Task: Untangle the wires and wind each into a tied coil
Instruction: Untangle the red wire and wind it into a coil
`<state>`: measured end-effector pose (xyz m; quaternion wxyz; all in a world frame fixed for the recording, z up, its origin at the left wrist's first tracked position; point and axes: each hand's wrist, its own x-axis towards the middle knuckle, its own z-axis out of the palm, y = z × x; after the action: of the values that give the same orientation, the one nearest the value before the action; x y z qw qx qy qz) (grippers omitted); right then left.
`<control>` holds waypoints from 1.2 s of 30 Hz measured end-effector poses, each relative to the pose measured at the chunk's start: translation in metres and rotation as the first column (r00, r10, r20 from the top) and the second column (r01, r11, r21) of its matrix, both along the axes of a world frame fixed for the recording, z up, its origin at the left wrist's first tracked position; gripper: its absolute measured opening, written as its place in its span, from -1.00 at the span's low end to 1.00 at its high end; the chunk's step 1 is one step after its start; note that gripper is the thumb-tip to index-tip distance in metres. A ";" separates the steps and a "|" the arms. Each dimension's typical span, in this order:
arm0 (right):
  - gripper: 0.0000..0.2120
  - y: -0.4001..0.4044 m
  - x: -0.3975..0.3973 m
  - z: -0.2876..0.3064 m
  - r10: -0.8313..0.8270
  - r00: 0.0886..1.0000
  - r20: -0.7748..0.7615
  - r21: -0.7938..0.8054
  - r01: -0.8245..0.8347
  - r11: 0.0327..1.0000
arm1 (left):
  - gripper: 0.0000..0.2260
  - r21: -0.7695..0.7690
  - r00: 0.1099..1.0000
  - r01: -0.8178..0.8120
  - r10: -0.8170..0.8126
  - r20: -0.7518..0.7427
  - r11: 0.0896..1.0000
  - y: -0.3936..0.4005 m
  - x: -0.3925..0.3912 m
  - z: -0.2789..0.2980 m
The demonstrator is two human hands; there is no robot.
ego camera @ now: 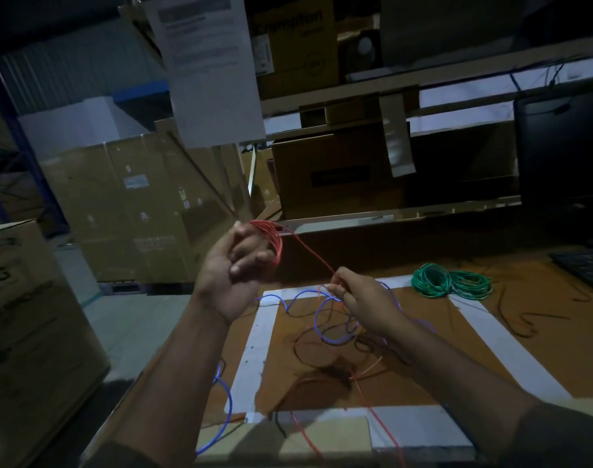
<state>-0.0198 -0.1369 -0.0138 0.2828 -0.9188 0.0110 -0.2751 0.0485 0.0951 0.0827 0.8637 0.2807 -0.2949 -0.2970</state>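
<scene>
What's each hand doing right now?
Left hand: closed, holding the red wire coil.
Right hand: closed, pinching the red wire's loose strand.

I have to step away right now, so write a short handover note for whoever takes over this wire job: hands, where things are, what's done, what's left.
Left hand: raised, grip closed around the partly wound red coil.
Right hand: pinches the red wire running from that coil, just above the table.
Done: green wire lies coiled at the far right; a tie cannot be seen.
Left: finish winding and tie the red; its tail trails toward the near edge. The blue wire and dark wire lie loose and crossed on the table, not yet coiled.
</scene>
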 end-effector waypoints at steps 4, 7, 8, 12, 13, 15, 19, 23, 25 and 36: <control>-0.86 -0.004 0.006 0.000 -0.038 0.999 -0.021 -0.147 0.035 0.989 | -0.72 -0.225 0.986 -0.084 0.048 -0.161 0.971 0.009 0.011 0.014; -0.63 -0.010 0.011 0.003 -0.099 0.981 -0.169 -0.292 0.046 0.955 | -0.70 -0.229 0.952 -0.248 0.193 -0.238 0.941 0.004 0.006 0.022; -0.54 -0.011 0.010 0.004 -0.094 0.966 -0.239 -0.315 0.015 0.949 | -0.70 -0.217 0.942 -0.289 0.235 -0.241 0.932 0.001 0.003 0.023; -0.36 -0.004 0.003 0.016 0.048 0.964 -0.263 -0.177 -0.097 0.979 | -0.73 -0.189 0.937 -0.317 0.276 -0.217 0.929 -0.007 -0.010 0.020; -0.37 0.000 0.002 0.022 0.080 0.978 -0.191 -0.106 -0.101 0.989 | -0.74 -0.179 0.943 -0.302 0.266 -0.199 0.936 -0.008 -0.011 0.019; -0.38 0.010 0.002 0.033 0.109 0.991 -0.078 -0.016 -0.110 0.994 | -0.74 -0.161 0.964 -0.244 0.221 -0.147 0.956 -0.012 -0.017 0.019; -0.71 0.023 0.001 0.042 0.194 0.979 -0.059 0.097 -0.188 0.977 | -0.73 -0.137 0.972 -0.231 0.222 -0.075 0.963 -0.021 -0.033 0.029; -0.79 0.028 -0.008 0.032 0.164 0.985 0.050 0.239 -0.171 0.956 | -0.68 -0.233 0.961 -0.277 0.267 -0.072 0.932 -0.017 -0.031 0.044; -0.79 0.028 -0.013 0.026 0.189 0.982 0.031 0.183 -0.191 0.964 | -0.67 -0.213 0.954 -0.296 0.300 -0.015 0.931 -0.017 -0.025 0.043; -0.90 0.015 -0.018 0.049 0.094 0.963 0.253 -0.156 -0.055 0.986 | -0.62 0.436 0.452 -0.804 -0.060 0.890 0.404 -0.056 -0.009 -0.018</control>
<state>-0.0380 -0.1215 0.0349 0.2231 -0.8930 -0.0812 -0.3823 0.0390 0.0394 0.0650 0.4201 0.8228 -0.3826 0.0041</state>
